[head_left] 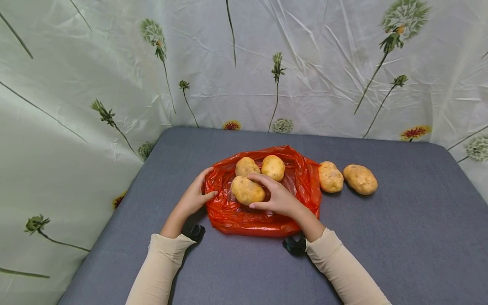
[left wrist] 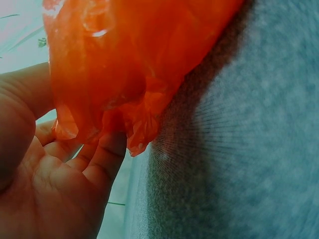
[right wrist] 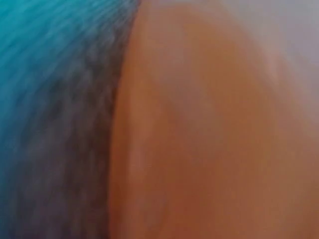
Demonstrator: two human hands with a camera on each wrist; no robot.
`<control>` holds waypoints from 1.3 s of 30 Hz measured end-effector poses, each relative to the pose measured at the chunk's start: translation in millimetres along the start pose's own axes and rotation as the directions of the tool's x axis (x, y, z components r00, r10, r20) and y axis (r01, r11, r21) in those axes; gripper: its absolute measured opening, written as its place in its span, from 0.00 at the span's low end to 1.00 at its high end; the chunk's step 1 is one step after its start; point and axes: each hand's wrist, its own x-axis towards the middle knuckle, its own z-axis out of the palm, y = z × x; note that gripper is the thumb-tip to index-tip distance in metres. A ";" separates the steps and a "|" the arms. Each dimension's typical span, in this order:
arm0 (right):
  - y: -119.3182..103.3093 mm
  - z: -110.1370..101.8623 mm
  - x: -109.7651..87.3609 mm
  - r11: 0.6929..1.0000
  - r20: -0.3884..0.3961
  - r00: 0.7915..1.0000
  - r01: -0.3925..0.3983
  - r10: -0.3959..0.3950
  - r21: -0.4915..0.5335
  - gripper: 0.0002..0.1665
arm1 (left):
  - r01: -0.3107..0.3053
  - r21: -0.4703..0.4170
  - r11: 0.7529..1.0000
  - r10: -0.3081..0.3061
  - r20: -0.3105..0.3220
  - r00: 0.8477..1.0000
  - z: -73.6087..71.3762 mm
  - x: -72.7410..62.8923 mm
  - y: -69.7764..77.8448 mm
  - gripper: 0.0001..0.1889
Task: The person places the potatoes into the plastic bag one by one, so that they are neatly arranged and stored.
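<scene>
An open red plastic bag (head_left: 251, 228) lies on the table with two potatoes, one on the left (head_left: 245, 165) and one on the right (head_left: 273, 168), inside it. In front of them is another potato (head_left: 245, 191), which my right hand (head_left: 280, 198) holds from its right side between fingers and thumb. Whether this potato touches the bag's bottom, I cannot tell. At the bag's left rim, my left hand (head_left: 195, 195) grips the plastic (left wrist: 124, 55), thumb on the inner side and fingers outside. Blurred skin (right wrist: 209, 129) fills most of the right wrist view, hiding the held potato there.
Right of the bag lie two more potatoes, one close to its side (head_left: 330, 177) and one farther right (head_left: 360, 179). They rest on the grey table (head_left: 400, 220). A pale flower-patterned curtain (head_left: 236, 84) hangs behind and along the left.
</scene>
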 end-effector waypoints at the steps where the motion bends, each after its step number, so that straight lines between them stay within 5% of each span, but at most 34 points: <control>1: -0.4 1.8 1.5 1.000 0.006 1.000 -0.004 0.004 0.003 0.41 | -0.002 0.005 1.000 0.002 0.001 1.000 -0.3 -0.2 0.6 0.37; 11: -2.1 17.6 13.8 0.999 0.098 0.995 -0.027 0.024 0.028 0.40 | -0.012 -0.008 1.000 0.012 0.009 1.000 -1.9 -7.5 31.9 0.36; 20: -2.9 25.0 17.2 0.999 0.165 0.985 -0.047 0.042 0.026 0.40 | 0.005 0.014 1.000 -0.005 -0.003 1.000 0.4 1.1 1.1 0.38; 29: -2.8 27.4 17.3 0.998 0.204 0.977 -0.066 0.060 0.021 0.41 | 0.025 0.019 1.000 -0.025 -0.009 1.000 0.5 -0.6 2.5 0.38; 39: -3.2 24.8 15.8 0.999 0.162 0.986 -0.036 0.034 0.012 0.42 | 0.018 0.009 1.000 -0.018 -0.001 1.000 0.6 0.2 1.4 0.38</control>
